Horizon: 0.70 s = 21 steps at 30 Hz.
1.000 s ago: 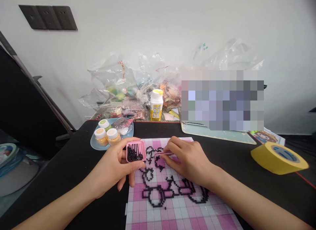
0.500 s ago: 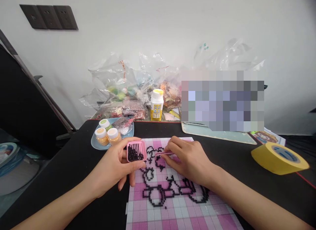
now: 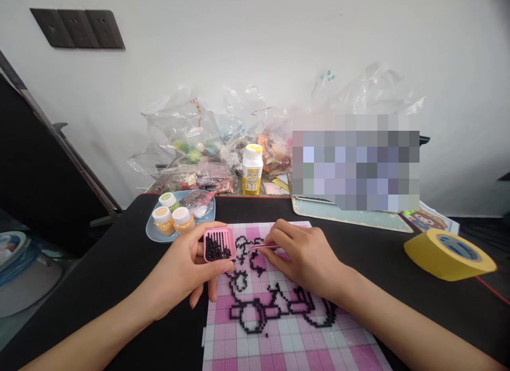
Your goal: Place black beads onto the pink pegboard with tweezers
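My left hand holds a small pink tray of black beads over the left edge of a pink and white checked pegboard. Some of the beads lie lined up in the tray's grooves. Pink tweezers are pinched in my right hand, their tip over the upper part of the board. Black beads form outlines of rounded shapes on the board. Whether the tweezers' tip holds a bead is too small to tell.
A blue plate with lidded jars and a bag stands at the left. Behind are a white and yellow bottle and plastic bags. Yellow tape lies at the right, a bin at the far left.
The whole view has shifted very slightly. Both hands keep their holds, with the tweezers' tip over nearly the same spot on the board.
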Each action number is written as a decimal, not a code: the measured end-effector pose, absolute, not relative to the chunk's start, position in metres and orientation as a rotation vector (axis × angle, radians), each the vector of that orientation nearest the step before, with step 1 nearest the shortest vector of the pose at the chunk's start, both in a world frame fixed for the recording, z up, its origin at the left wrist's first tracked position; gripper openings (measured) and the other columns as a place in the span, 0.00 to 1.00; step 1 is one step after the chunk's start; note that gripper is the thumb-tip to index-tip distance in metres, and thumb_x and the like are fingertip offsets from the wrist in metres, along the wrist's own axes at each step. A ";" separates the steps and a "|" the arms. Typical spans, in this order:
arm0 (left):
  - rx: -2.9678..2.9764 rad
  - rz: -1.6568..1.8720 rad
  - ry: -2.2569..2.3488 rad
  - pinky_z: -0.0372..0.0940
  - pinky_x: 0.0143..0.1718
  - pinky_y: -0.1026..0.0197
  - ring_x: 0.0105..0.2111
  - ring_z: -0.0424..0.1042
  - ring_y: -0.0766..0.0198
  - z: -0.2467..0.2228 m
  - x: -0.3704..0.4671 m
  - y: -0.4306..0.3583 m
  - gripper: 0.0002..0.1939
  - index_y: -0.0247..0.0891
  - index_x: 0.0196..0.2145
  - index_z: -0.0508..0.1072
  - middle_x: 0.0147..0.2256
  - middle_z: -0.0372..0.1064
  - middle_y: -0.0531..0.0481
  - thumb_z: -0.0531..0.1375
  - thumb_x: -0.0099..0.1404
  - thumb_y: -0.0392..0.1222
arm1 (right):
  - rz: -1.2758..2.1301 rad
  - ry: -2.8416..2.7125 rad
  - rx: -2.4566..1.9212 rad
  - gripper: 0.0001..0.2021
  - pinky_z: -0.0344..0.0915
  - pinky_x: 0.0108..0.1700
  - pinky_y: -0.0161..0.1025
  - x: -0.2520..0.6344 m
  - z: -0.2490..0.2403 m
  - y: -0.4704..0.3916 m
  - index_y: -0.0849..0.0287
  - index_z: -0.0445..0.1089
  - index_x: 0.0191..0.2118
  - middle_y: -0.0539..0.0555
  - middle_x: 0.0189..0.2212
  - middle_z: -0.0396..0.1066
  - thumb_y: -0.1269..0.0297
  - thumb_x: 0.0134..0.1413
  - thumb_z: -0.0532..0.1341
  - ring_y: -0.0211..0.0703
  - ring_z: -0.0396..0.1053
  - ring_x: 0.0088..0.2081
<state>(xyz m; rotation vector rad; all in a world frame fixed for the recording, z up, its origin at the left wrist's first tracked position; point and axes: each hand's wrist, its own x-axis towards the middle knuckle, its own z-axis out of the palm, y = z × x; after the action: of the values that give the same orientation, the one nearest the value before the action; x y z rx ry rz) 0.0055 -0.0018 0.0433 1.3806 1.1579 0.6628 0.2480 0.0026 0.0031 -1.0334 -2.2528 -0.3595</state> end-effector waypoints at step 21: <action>1.379 0.650 1.174 0.55 0.08 0.74 0.12 0.68 0.68 0.044 0.005 -0.002 0.35 0.38 0.58 0.61 0.19 0.73 0.58 0.70 0.58 0.46 | -0.320 -2.273 -1.013 0.13 0.50 0.24 0.36 0.248 0.004 0.002 0.59 0.71 0.33 0.50 0.29 0.72 0.61 0.69 0.55 0.35 0.68 0.24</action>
<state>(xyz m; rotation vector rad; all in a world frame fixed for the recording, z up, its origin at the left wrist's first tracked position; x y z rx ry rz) 0.0052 -0.0017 0.0436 1.3786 1.1744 0.6503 0.2481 0.0018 0.0038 -1.0128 -2.2735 -0.3204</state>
